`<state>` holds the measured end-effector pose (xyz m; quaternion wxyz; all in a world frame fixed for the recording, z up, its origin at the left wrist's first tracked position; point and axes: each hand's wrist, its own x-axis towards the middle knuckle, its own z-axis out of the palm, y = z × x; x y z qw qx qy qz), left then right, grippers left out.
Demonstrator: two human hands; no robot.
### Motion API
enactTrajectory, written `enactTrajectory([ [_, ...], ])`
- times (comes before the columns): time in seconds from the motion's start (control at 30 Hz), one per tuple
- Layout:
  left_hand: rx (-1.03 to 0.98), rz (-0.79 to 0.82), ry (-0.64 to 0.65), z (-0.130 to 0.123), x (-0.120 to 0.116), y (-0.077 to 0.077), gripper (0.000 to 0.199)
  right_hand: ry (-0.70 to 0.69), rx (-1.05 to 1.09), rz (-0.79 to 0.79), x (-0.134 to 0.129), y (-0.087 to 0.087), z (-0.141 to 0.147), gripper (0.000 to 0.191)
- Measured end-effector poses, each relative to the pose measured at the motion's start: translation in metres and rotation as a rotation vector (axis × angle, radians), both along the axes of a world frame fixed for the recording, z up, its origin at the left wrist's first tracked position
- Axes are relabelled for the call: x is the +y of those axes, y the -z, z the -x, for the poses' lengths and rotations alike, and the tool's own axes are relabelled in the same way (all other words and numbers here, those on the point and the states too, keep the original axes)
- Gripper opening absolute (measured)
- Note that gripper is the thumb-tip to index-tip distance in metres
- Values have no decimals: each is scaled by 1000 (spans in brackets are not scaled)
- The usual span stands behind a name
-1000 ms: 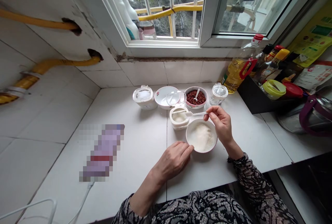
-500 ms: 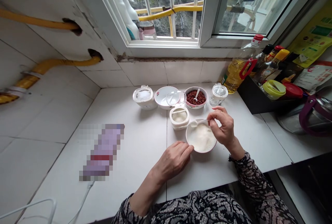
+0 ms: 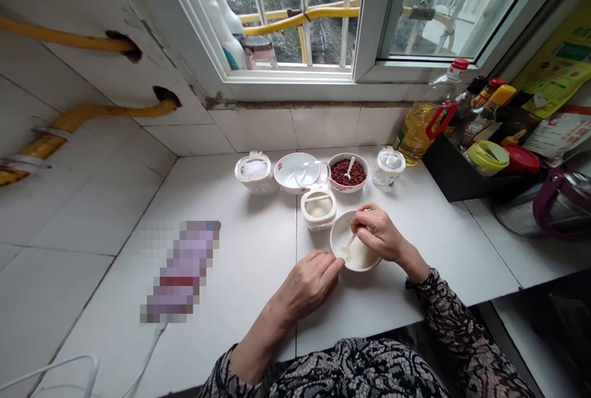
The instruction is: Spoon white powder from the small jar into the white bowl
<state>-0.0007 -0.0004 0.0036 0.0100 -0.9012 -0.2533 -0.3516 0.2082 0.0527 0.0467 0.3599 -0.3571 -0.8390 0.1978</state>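
Observation:
A white bowl (image 3: 339, 232) of pale, cream-white powder or grains stands before me on the counter. My right hand (image 3: 379, 233) is closed on the handle of a small white spoon (image 3: 351, 243), whose tip dips into the bowl's contents near the left side. At the bowl's left rim, my left hand (image 3: 316, 281) pinches the edge with its fingers closed. Just behind stands a white lidded jar (image 3: 318, 221) with its clear lid (image 3: 311, 175) flipped up. Farther back, a bowl of dark red grains (image 3: 341, 170) has another white spoon in it.
In the back row are a jar of white contents (image 3: 255, 187), a white dish (image 3: 289, 173) and a small clear jar (image 3: 388, 170). An oil bottle (image 3: 418, 130) and a black condiment box (image 3: 443, 167) stand right. A blurred purple object (image 3: 189, 269) with a cable lies left.
My right hand has moved left and over the bowl. The spoon has swung from the bowl's far side to its near left. My left hand stays at the rim.

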Motion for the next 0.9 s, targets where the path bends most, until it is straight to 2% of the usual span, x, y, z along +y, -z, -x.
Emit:
enactTrajectory([
  [0.2,-4,9,5,0,0,-1,22,232,225,264,0,-3,-5,16],
  [0.33,-11,2,2,0,0,-1,21,283,419,473,1,-5,-6,13],
  [0.43,-14,0,5,0,0,-1,22,299,526,564,2,-7,-5,12],
  [0.7,-11,18,10,0,1,-2,23,301,672,631,7,-7,-6,9],
  [0.8,-12,15,10,0,1,-2,22,310,688,559,5,-7,-4,8],
  [0.9,-10,10,4,0,0,-2,23,319,664,423,0,-6,0,9],
])
